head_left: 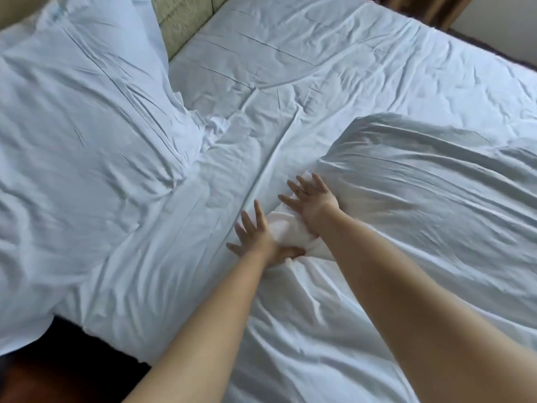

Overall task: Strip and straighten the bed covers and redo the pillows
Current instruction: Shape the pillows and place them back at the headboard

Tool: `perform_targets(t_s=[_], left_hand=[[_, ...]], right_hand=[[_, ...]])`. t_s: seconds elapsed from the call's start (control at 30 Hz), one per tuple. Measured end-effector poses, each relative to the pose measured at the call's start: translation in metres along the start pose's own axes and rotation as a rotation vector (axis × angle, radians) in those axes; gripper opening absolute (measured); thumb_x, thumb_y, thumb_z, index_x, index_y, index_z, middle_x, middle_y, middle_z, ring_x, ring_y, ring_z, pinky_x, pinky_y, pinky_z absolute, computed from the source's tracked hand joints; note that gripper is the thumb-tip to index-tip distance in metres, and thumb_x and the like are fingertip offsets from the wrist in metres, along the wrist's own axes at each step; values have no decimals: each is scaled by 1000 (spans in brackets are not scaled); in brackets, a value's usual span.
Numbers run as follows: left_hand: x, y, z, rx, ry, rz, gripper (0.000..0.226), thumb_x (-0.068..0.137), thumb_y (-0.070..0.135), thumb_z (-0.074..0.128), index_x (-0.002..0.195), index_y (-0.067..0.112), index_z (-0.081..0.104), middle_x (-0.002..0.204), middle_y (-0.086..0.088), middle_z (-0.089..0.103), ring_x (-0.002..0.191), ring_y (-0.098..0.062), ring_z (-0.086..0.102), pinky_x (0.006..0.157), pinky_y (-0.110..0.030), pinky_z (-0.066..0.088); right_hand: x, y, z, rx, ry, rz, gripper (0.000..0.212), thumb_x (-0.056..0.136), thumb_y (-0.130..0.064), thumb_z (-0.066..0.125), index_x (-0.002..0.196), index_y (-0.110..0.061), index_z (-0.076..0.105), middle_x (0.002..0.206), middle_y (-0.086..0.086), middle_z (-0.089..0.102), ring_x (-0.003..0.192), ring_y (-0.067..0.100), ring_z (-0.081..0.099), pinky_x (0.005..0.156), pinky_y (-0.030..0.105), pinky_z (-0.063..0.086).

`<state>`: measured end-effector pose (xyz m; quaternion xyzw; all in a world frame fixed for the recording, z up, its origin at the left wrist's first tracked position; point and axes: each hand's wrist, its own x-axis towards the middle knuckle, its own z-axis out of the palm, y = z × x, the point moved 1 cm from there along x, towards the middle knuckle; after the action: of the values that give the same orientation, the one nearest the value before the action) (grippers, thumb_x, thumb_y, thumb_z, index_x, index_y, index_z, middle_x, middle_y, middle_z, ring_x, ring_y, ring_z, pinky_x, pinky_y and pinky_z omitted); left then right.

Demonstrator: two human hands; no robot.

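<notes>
Both hands, left hand (pixel 258 234) and right hand (pixel 312 199), fingers spread, press the pillow (pixel 421 181) end flat mid-frame; next, probably tucking the loose flap.

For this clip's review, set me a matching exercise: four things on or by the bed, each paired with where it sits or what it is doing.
Things:
1. large white pillow
2. puffy white duvet
3. left hand
4. beige padded headboard

Places or states:
A. top of the frame, behind the mattress
B. fingers spread, pressing bunched white fabric
C. left side of the bed
D. mounded on the right

Pairs: 1-C, 2-D, 3-B, 4-A
</notes>
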<state>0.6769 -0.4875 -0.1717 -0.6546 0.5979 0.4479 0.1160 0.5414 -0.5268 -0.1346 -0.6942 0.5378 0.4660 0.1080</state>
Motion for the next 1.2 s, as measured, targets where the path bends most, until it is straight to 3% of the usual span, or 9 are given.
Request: perform_targets(t_s=[0.23, 0.4, 0.63, 0.73, 0.8, 0.9, 0.97, 1.07, 1.2], left_hand=[[-9, -2, 44, 86, 234, -82, 145, 50, 82, 66, 142, 31, -33, 155, -9, -26, 144, -36, -15, 109, -68, 4], [-19, 2, 74, 195, 373, -171, 132, 58, 87, 54, 145, 30, -28, 155, -18, -23, 143, -43, -10, 106, -71, 7], [-27, 1, 99, 191, 362, -321, 123, 60, 91, 40, 147, 31, -21, 156, -23, -7, 143, -45, -3, 107, -70, 6], [-31, 0, 100, 187, 314, -356, 124, 59, 93, 36, 146, 30, -25, 157, -23, -6, 143, -45, -5, 106, -71, -1], [-33, 1, 98, 165, 287, -357, 125, 58, 94, 36, 145, 30, -27, 157, -21, -5, 143, -46, -6, 105, -71, -5], [-37, -2, 91, 112, 215, -334, 129, 56, 93, 44, 143, 33, -30, 159, -14, -5, 144, -43, -5, 106, -71, -4], [-40, -11, 86, 77, 132, -279, 129, 58, 90, 49, 141, 36, -33, 159, -9, -10, 145, -40, -6, 108, -70, -3], [-44, -25, 82, 78, 37, -223, 132, 54, 90, 53, 138, 41, -37, 159, -5, -15, 145, -37, -5, 108, -69, 3], [-45, -24, 88, 153, 77, -307, 139, 51, 87, 59, 138, 38, -37, 158, -10, -18, 145, -39, -9, 108, -69, 4]], right_hand=[[29, -7, 31, -162, 88, -216, 81, 96, -41, 44, 150, -36, -17, 156, 4, -28, 145, 27, -22, 114, 51, -16], [46, -23, 40, -215, 89, -246, 94, 92, -46, 51, 148, -33, -23, 157, 4, -26, 146, 27, -18, 116, 51, -11], [44, -29, 49, 75, 2, -267, 102, 78, -29, 58, 151, -30, -13, 160, 4, -17, 147, 23, -16, 117, 46, -13], [42, -23, 28, 284, -216, -352, 122, 58, -49, 79, 152, -35, 2, 160, -2, 3, 147, 24, 6, 118, 46, 15], [36, -21, 18, 122, -221, -395, 132, 45, -60, 85, 151, -35, 10, 157, -2, 17, 143, 22, 23, 114, 44, 27], [27, -24, 25, -255, -2, -318, 140, 48, -71, 78, 152, -34, -9, 161, 3, -4, 148, 28, -1, 118, 52, 2], [28, -25, 31, -273, 49, -306, 142, 50, -75, 74, 149, -34, -19, 158, 4, -21, 146, 29, -17, 116, 53, -11], [32, -25, 34, -228, 82, -355, 144, 48, -74, 76, 148, -35, -20, 157, 3, -25, 146, 28, -19, 116, 52, -13], [36, -25, 44, -170, 58, -396, 140, 53, -68, 78, 149, -34, -18, 160, 2, -17, 147, 23, -13, 118, 48, -10]])
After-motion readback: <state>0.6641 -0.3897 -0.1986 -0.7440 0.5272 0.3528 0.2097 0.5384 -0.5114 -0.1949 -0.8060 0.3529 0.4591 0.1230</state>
